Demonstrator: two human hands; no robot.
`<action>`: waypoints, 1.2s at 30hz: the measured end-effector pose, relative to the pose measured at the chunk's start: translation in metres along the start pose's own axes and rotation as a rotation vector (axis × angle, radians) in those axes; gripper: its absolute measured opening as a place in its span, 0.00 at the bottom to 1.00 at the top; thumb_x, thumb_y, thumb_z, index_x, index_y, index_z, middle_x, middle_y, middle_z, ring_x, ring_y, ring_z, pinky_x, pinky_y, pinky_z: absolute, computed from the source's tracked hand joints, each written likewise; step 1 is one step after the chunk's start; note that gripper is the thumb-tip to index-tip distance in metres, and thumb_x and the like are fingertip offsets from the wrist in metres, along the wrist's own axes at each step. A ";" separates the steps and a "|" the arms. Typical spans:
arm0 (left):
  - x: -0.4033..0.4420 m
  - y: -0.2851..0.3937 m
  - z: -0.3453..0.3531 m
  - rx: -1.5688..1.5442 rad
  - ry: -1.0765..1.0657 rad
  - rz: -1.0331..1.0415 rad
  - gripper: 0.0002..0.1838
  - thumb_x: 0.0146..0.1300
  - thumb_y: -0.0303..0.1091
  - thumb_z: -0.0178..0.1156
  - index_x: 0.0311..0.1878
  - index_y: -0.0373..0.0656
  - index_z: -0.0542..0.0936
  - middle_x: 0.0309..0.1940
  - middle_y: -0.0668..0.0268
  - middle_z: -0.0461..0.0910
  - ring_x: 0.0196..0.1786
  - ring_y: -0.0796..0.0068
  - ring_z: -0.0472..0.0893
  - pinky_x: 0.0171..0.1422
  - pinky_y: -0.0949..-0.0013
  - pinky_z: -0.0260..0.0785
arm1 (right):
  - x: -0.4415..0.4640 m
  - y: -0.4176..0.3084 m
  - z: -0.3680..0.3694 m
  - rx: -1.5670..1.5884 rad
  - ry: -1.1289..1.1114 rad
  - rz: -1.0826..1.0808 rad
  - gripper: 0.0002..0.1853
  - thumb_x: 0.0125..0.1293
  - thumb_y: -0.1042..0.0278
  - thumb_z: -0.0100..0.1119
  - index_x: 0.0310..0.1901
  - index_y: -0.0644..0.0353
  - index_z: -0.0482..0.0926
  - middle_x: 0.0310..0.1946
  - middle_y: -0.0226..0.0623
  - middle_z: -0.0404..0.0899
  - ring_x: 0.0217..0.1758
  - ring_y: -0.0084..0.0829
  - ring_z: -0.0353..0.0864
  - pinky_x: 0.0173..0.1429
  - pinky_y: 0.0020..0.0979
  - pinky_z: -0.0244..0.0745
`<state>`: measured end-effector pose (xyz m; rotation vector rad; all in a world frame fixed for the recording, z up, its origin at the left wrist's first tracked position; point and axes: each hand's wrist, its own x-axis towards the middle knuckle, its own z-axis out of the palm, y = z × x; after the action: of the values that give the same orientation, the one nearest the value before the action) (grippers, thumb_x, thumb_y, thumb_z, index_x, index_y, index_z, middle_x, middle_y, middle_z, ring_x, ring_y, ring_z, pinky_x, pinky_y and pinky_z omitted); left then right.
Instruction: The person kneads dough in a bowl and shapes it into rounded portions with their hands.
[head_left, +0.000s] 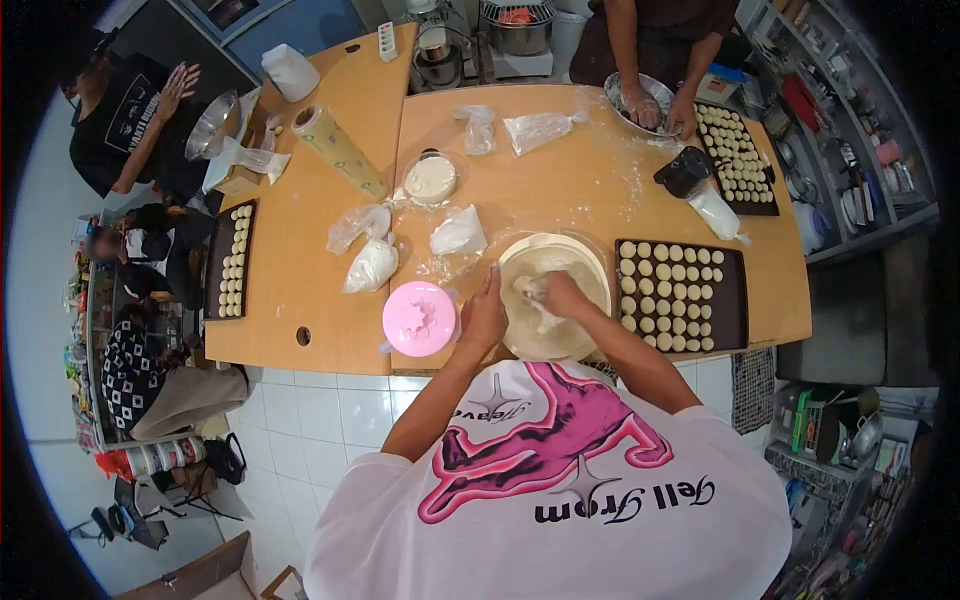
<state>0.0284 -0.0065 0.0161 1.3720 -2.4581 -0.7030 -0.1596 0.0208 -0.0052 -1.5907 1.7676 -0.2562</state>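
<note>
A round cream-coloured basin [548,240] stands at the table's front edge, right in front of me. My left hand [486,312] is against its left rim, holding it from the side. Inside the basin, my right hand [557,294] has its fingers curled into pale, sticky dough [545,320]. Some of the dough clings around the fingertips. Left of the basin sits a tub with a pink lid [420,318], dusted with white powder. To the right lies a dark baking tray [733,300] with rows of small round dough pieces.
Bags of white powder [458,232], a bowl of powder [431,180] and a roll of plastic film [340,153] occupy the table. Across it, a person works in a metal bowl [640,100] beside another filled tray [738,160]. More people are at left, near a tray [232,260].
</note>
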 end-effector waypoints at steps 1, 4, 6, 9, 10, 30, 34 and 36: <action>0.001 -0.001 0.001 -0.038 0.000 -0.008 0.35 0.56 0.25 0.51 0.69 0.39 0.55 0.64 0.47 0.62 0.48 0.45 0.78 0.49 0.55 0.73 | -0.003 0.007 -0.010 0.253 -0.056 0.077 0.11 0.58 0.70 0.57 0.41 0.64 0.80 0.39 0.39 0.80 0.38 0.37 0.81 0.45 0.35 0.79; 0.003 0.002 0.000 -0.065 0.306 0.231 0.31 0.60 0.31 0.53 0.67 0.34 0.58 0.63 0.43 0.63 0.60 0.43 0.69 0.65 0.55 0.61 | -0.019 0.012 -0.006 1.232 -0.087 0.216 0.18 0.65 0.59 0.56 0.50 0.64 0.74 0.42 0.37 0.78 0.40 0.35 0.80 0.44 0.37 0.79; 0.006 0.018 -0.006 -0.273 0.212 0.253 0.31 0.61 0.36 0.54 0.65 0.32 0.60 0.62 0.41 0.64 0.62 0.42 0.67 0.67 0.56 0.58 | -0.031 0.017 -0.008 1.541 -0.135 0.247 0.20 0.66 0.57 0.55 0.53 0.62 0.72 0.45 0.39 0.77 0.44 0.35 0.79 0.49 0.39 0.78; 0.013 0.037 0.022 -0.396 0.126 0.209 0.31 0.63 0.43 0.54 0.63 0.30 0.63 0.60 0.40 0.66 0.61 0.42 0.67 0.67 0.57 0.58 | -0.035 0.027 0.008 1.650 -0.118 0.211 0.23 0.68 0.48 0.48 0.56 0.58 0.70 0.48 0.37 0.75 0.51 0.32 0.75 0.54 0.41 0.72; 0.016 0.045 0.030 -0.405 0.107 0.181 0.31 0.63 0.45 0.53 0.62 0.29 0.64 0.59 0.40 0.66 0.60 0.42 0.68 0.66 0.56 0.59 | -0.038 0.025 0.008 1.658 -0.128 0.186 0.24 0.69 0.46 0.45 0.55 0.57 0.71 0.47 0.36 0.76 0.51 0.32 0.74 0.53 0.40 0.72; 0.056 0.048 0.054 -0.507 0.257 -0.245 0.31 0.67 0.50 0.47 0.16 0.34 0.74 0.12 0.47 0.70 0.18 0.51 0.75 0.27 0.52 0.64 | -0.088 -0.028 -0.049 -0.033 0.110 0.392 0.27 0.63 0.50 0.50 0.46 0.73 0.75 0.42 0.61 0.77 0.49 0.48 0.77 0.56 0.39 0.69; 0.065 0.029 0.070 -0.929 0.028 -0.655 0.30 0.67 0.56 0.44 0.27 0.37 0.79 0.22 0.54 0.79 0.24 0.61 0.79 0.30 0.55 0.67 | -0.079 -0.010 -0.023 0.250 0.462 -0.267 0.32 0.58 0.52 0.58 0.57 0.70 0.68 0.57 0.59 0.68 0.61 0.50 0.67 0.65 0.40 0.60; 0.060 0.044 0.050 -1.485 -0.275 -0.791 0.29 0.69 0.58 0.38 0.46 0.38 0.74 0.39 0.56 0.78 0.38 0.60 0.79 0.44 0.58 0.71 | -0.073 -0.024 -0.022 0.121 0.406 -0.340 0.37 0.56 0.52 0.61 0.62 0.68 0.62 0.63 0.58 0.61 0.67 0.52 0.59 0.70 0.43 0.53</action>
<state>-0.0565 -0.0231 -0.0051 1.3836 -0.6879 -2.2605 -0.1573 0.0762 0.0520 -1.8383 1.7179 -0.8854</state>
